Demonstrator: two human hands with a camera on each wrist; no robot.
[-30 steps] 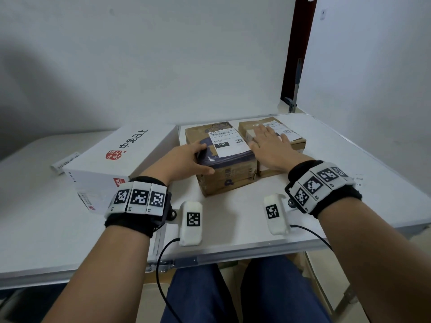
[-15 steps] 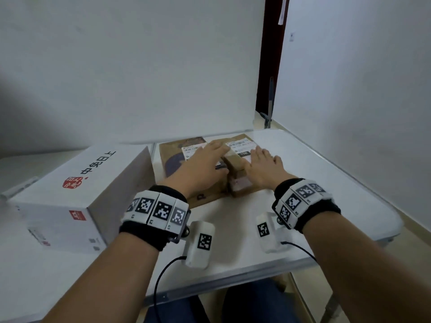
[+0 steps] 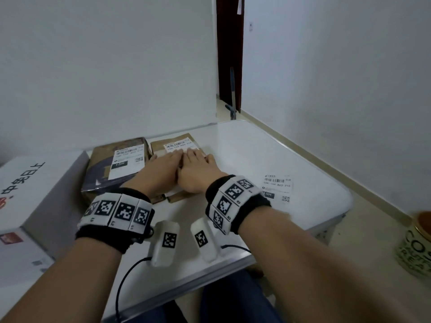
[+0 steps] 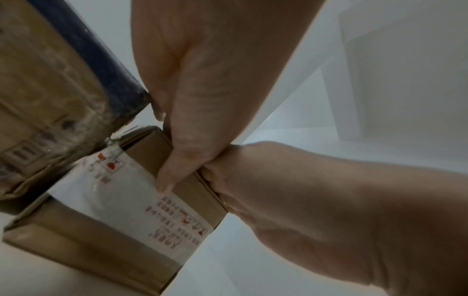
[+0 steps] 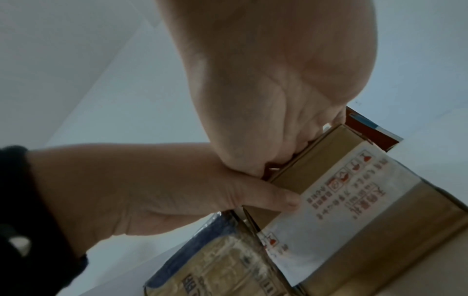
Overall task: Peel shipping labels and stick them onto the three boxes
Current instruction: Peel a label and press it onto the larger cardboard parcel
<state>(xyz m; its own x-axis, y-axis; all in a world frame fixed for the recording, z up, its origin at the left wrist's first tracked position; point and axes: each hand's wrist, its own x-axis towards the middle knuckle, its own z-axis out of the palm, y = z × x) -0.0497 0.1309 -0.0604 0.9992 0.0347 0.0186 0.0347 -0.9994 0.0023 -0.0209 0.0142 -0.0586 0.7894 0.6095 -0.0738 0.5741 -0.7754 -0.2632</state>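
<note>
So compared to half a second back, the left hand (image 3: 161, 170) has slid off the middle box and onto the small brown box (image 3: 177, 145), landing right next to the right hand (image 3: 198, 171). Both hands now lie flat, fingers straight, side by side and touching, pressing down on that box's top and covering the near part of its shipping label (image 3: 178, 145). From the left wrist view, the left thumb hangs down over the front face of the small box, touching the white printed tape (image 4: 121, 204) there. The head has also turned right, so a loose shipping label (image 3: 277, 186) lying flat on the bench (image 3: 303, 164) now shows, just right of the right wrist.

The taped brown box (image 3: 112, 169) sits just left of the small one, nearly touching it, with its own label (image 3: 127, 162) stuck on top. The big white box (image 3: 35, 197) is further left, close beside the taped box, and I can't make out a shipping label on its top from here.

As for room: the bench is bare to the right and behind the small box, out to its rounded right corner. The near edge runs just under the wrists. A printed tub (image 3: 417, 248) sits at the right edge of the view, past the bench edge.
</note>
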